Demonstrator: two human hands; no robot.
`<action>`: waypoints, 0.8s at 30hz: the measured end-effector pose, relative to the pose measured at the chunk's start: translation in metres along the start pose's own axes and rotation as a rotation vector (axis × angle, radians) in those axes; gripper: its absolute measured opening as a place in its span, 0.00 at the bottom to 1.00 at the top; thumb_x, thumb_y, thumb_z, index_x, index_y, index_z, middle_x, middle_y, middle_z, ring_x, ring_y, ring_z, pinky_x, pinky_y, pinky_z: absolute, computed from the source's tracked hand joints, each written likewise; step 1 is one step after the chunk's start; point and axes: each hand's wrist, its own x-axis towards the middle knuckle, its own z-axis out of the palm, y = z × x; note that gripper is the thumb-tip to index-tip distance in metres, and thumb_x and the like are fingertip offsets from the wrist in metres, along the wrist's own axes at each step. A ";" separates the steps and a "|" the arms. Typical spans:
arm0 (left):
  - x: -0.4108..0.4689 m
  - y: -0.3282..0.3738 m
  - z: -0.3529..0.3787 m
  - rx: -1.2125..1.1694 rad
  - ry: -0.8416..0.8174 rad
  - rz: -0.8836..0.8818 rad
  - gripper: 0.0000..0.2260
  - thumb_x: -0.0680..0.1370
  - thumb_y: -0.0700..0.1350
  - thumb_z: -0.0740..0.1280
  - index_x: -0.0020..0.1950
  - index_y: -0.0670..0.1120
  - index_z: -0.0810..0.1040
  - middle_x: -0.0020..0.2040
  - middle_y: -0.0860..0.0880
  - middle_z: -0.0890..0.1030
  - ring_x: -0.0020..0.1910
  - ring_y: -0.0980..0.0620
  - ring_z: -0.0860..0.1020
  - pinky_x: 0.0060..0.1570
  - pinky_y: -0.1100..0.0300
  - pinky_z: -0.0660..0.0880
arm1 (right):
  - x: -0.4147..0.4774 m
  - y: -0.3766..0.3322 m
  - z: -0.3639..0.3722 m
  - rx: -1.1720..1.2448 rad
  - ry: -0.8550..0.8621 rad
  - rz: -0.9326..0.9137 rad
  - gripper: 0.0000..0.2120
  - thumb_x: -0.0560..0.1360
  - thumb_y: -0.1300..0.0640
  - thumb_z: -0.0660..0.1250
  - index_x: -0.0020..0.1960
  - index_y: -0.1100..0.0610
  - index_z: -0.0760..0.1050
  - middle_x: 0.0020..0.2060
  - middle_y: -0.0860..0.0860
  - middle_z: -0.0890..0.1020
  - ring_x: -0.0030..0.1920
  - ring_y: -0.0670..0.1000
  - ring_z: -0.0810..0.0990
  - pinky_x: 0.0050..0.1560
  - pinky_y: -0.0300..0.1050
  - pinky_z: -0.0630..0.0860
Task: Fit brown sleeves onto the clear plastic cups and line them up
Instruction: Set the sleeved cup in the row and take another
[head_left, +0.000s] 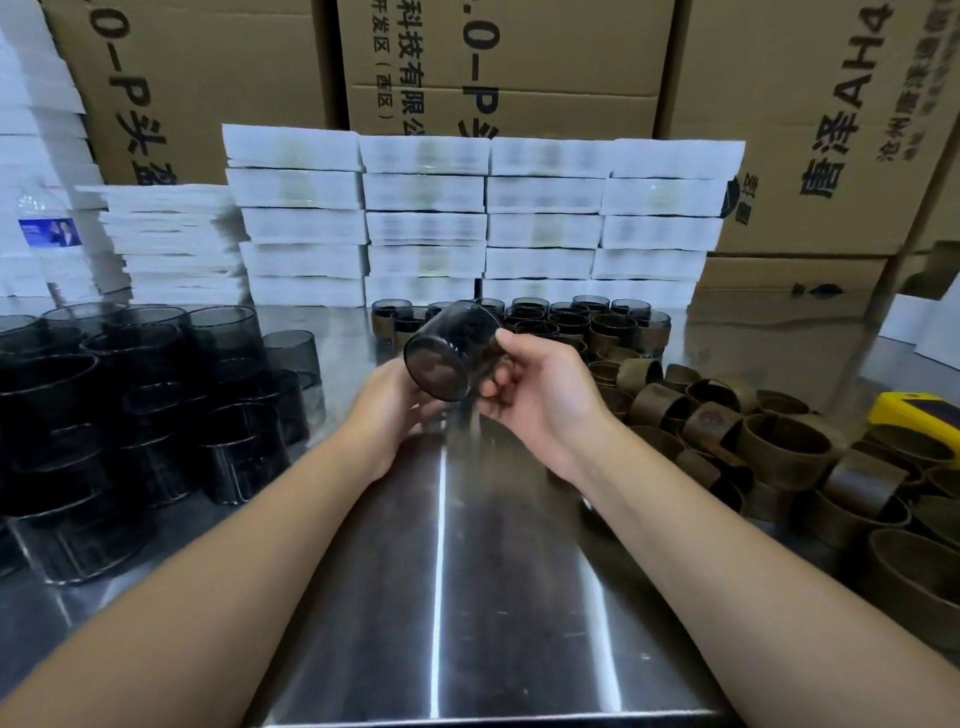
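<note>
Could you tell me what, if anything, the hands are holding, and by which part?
One tinted clear cup, tilted base-first toward the camera: the right hand grips its side wall, the left hand holds it underneath near the base.

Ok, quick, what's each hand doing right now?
Left hand: against the cup, grip cannot be told.
Right hand: closed, holding the cup.
</note>
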 end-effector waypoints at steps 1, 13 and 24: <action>0.000 0.004 -0.002 -0.126 -0.036 -0.032 0.21 0.79 0.56 0.61 0.63 0.43 0.78 0.56 0.43 0.82 0.57 0.45 0.79 0.58 0.54 0.74 | 0.001 0.002 0.001 0.040 0.006 0.028 0.12 0.78 0.58 0.59 0.36 0.56 0.70 0.23 0.49 0.67 0.26 0.47 0.69 0.33 0.42 0.70; -0.003 0.000 -0.005 -0.380 -0.182 -0.173 0.26 0.65 0.60 0.69 0.52 0.42 0.79 0.48 0.42 0.81 0.41 0.47 0.82 0.37 0.56 0.82 | -0.012 0.000 -0.003 -1.422 0.093 -0.228 0.31 0.77 0.45 0.62 0.74 0.53 0.54 0.52 0.54 0.81 0.53 0.55 0.79 0.54 0.50 0.75; -0.004 0.001 -0.012 -0.474 -0.182 -0.198 0.30 0.64 0.65 0.68 0.52 0.41 0.79 0.41 0.44 0.83 0.38 0.49 0.84 0.37 0.58 0.82 | -0.014 -0.045 -0.052 -1.853 0.470 0.266 0.33 0.75 0.38 0.62 0.73 0.55 0.61 0.71 0.57 0.63 0.71 0.62 0.61 0.68 0.60 0.59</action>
